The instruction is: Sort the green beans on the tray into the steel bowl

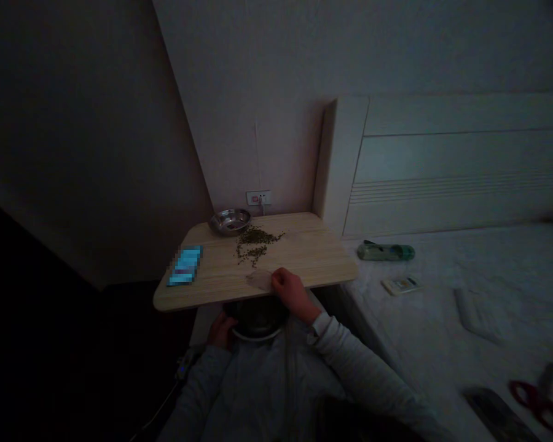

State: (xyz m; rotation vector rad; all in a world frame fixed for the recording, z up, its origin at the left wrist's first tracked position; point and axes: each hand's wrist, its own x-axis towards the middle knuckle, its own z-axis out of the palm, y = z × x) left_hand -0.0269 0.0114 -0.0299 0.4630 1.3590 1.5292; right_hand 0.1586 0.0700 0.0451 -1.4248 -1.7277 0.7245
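Note:
Small dark-green grains, like dried beans, lie scattered in a pile on the wooden tabletop. At the table's front edge my right hand is closed on a thin, pale, flat piece, which rests on the wood in front of the grains. Its exact kind is too dim to tell. Below that edge, my left hand grips the left rim of a dark bowl held at my lap. The far part of the bowl is hidden under the tabletop, and its contents are too dark to make out.
A shiny metal bowl stands at the back left of the table, with a phone lying at the left. On the bed at right are a green bottle-like object, a pale packet and red-handled scissors.

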